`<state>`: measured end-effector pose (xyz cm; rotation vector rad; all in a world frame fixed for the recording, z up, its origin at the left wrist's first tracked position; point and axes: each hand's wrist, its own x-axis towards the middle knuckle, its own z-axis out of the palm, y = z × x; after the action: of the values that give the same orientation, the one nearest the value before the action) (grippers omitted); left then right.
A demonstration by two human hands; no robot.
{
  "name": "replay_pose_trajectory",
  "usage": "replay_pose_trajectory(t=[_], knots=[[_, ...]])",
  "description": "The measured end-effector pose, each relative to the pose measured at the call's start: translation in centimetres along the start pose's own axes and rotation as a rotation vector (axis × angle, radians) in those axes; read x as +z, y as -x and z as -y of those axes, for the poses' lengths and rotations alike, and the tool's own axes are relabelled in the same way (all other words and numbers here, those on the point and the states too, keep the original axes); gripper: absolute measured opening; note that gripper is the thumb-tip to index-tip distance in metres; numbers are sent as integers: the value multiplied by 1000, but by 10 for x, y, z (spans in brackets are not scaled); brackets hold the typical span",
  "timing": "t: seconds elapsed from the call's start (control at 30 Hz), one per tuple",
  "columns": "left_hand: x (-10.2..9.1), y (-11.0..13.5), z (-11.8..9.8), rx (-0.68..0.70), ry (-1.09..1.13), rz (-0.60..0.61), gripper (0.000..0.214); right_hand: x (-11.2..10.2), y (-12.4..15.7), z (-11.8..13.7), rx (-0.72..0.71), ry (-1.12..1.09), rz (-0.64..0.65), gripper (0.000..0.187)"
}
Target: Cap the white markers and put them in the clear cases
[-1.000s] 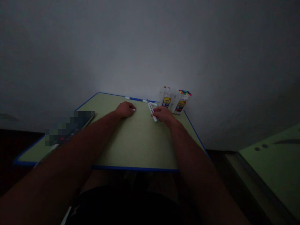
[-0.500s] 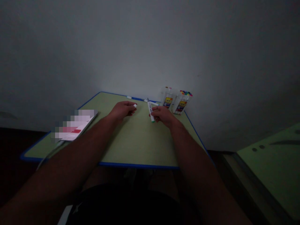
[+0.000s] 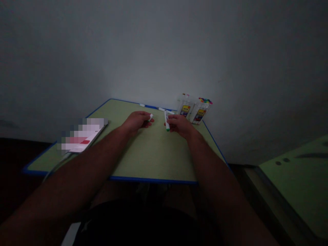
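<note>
Between the thumb and fingers of my left hand (image 3: 139,121) is a small white marker cap (image 3: 151,117), partly hidden by the fingers. My right hand (image 3: 180,124) grips a white marker (image 3: 167,121) with a green end toward me and its tip pointing at the wall. Both hands hover over the middle of the pale green table (image 3: 153,157), a short gap apart. Beyond them, a few white pieces, among them a pen cap (image 3: 142,105), lie along the table's far edge.
Two clear marker cases stand at the back right: one case (image 3: 185,107) with few markers showing, the other case (image 3: 201,111) full of coloured ends. At left lies a tablet (image 3: 83,145) with a lit screen and a cable (image 3: 57,164). A wall rises behind the table.
My left hand has shifted slightly right with the cap, which is now tilted. In my right hand the marker has turned a little more upright and moved slightly right.
</note>
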<state>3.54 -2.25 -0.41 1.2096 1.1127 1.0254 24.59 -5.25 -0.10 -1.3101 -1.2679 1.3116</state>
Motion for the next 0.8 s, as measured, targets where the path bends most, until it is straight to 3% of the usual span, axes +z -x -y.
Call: replay_pose_trajectory(t=[0.2, 0.8], knots=[[1, 1, 0, -2, 8, -2, 2, 0, 1, 0, -6, 31, -10, 22], [-2, 0, 0, 27, 42, -33, 7, -3, -5, -5, -34, 54, -33, 29]])
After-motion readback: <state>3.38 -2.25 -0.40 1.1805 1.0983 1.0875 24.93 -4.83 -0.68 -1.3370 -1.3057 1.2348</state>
